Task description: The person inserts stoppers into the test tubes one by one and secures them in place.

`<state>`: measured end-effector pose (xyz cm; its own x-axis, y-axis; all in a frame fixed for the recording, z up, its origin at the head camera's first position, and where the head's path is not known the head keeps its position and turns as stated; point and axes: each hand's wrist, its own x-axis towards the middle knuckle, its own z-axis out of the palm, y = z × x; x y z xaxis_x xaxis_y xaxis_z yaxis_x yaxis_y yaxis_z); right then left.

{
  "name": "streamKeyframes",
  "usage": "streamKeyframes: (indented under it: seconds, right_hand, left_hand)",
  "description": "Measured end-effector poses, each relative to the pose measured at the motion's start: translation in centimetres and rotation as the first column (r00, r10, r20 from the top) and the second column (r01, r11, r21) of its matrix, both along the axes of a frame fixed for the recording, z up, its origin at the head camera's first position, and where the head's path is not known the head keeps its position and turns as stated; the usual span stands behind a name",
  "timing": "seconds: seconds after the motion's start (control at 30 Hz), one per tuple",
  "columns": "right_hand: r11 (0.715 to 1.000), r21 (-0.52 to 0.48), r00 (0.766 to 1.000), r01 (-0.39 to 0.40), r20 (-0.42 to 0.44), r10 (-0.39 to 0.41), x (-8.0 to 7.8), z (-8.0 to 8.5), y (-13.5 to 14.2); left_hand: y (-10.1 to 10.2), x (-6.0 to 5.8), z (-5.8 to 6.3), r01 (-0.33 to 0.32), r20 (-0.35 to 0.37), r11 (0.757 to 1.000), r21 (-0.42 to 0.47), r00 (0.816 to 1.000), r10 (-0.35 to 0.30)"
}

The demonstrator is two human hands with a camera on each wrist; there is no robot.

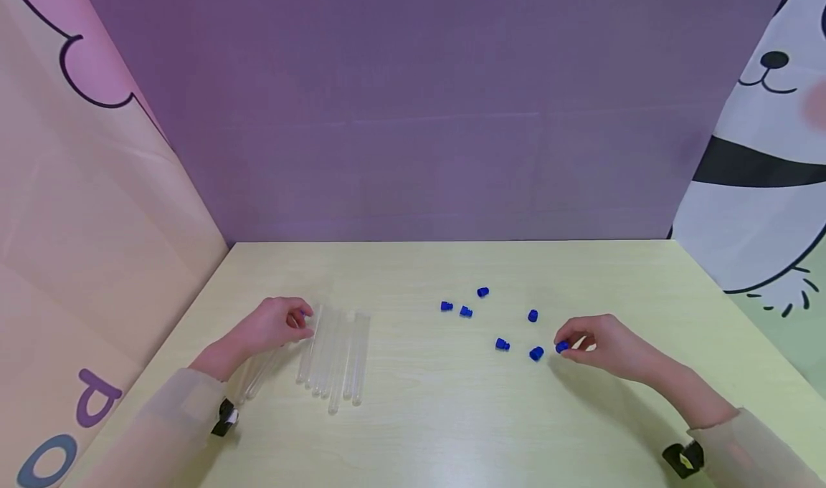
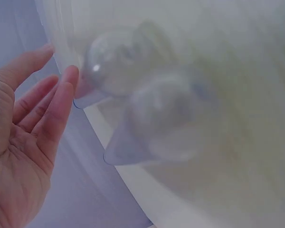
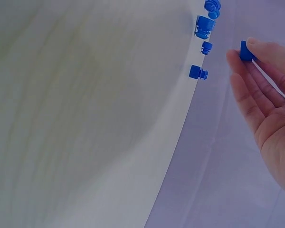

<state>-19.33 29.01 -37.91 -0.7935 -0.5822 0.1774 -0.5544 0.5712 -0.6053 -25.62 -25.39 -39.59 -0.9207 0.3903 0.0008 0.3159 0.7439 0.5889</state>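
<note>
My left hand hovers at the left side of a row of clear test tubes, its thumb and fingertips apart. The left wrist view shows that hand with fingers lightly bent; the rounded end of a test tube looms blurred beside it. Whether a fingertip touches a tube is unclear. On the right, my other hand pinches a blue tube stopper between thumb and fingertips, as the right wrist view confirms with the stopper. Several more blue stoppers, one of them closest, lie left of this hand.
A few more clear tubes lie under the left wrist, partly hidden by it. The pale wooden table meets a purple backdrop at its far edge. Printed cloth panels stand left and right.
</note>
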Motion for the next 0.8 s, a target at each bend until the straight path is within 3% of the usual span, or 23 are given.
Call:
streamKeyframes:
  seconds: [0.2,0.47,0.8]
  right_hand:
    - [1.000,0.000,1.000,-0.001,-0.018,0.001,0.14,0.08,0.01]
    - [1.000,-0.014,0.996,-0.018,-0.084,0.017,0.13,-0.20,0.16]
    - [0.999,-0.023,0.987,-0.041,-0.157,0.037,0.12,-0.57,0.20]
  left_hand:
    - [0.33,0.12,0.11,-0.012,-0.006,1.000,-0.023,1.000,0.011]
    - [0.43,-0.23,-0.10,-0.004,-0.080,0.996,-0.085,0.997,-0.003]
    - [0.74,0.11,-0.20,-0.032,-0.059,0.998,-0.052,0.998,0.029]
